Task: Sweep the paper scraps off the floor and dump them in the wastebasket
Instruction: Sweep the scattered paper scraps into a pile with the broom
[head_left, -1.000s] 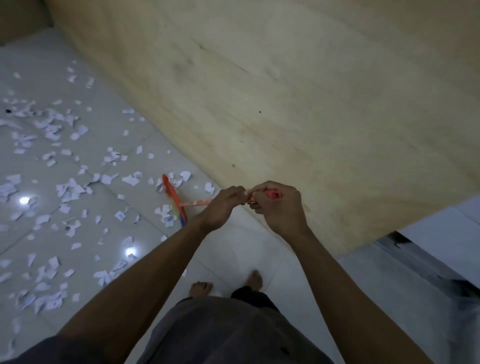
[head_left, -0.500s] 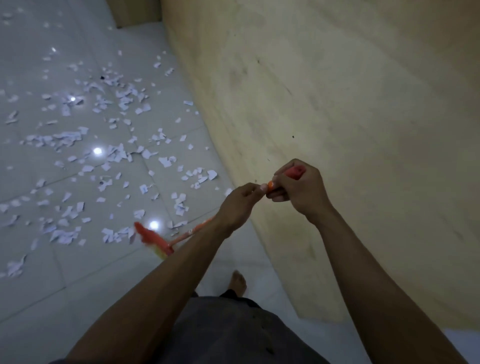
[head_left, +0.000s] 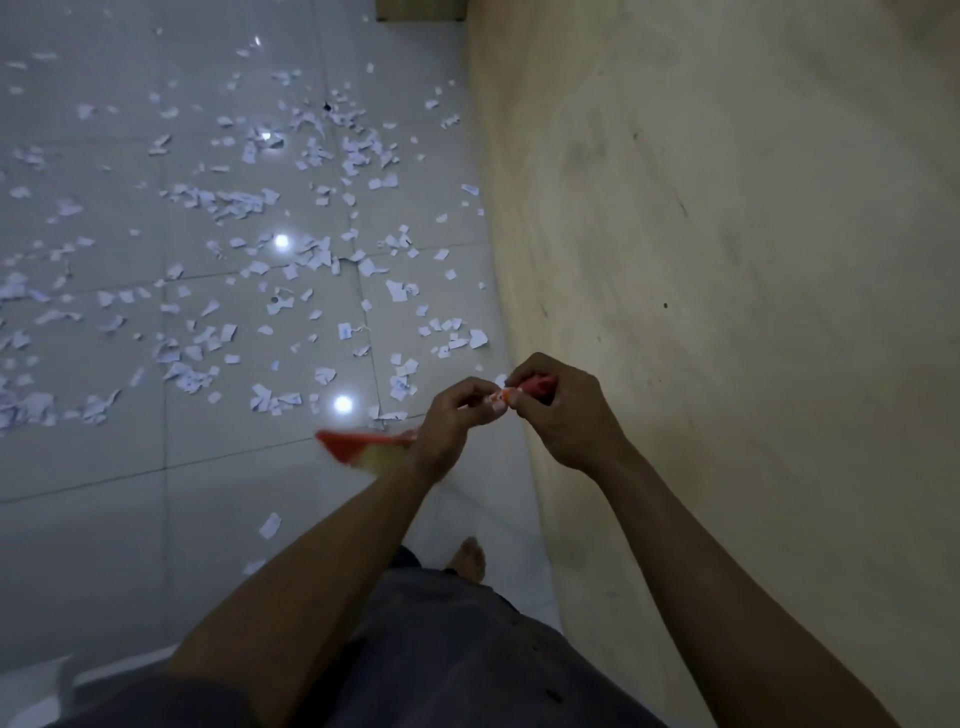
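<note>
Both my hands hold an orange-red broom by the top of its handle. My right hand (head_left: 563, 413) grips the red end cap, and my left hand (head_left: 454, 421) grips the stick just below it. The broom's head (head_left: 363, 451) is blurred, low and left of my left wrist, over bare tile. Several white paper scraps (head_left: 244, 200) lie scattered over the grey tiled floor (head_left: 104, 545) ahead and to the left; the nearest cluster (head_left: 402, 376) is just beyond my hands. No wastebasket is in view.
A tall pale wooden panel (head_left: 727, 260) runs along my right side, close to my right hand. My bare foot (head_left: 470, 558) stands on the tile near its base. A wooden block (head_left: 421, 10) sits at the far end of the floor.
The view has swung left, bringing more floor and scraps ahead. The broom head has come back toward me, away from the scraps, under my left wrist. Both hands keep their grip.
</note>
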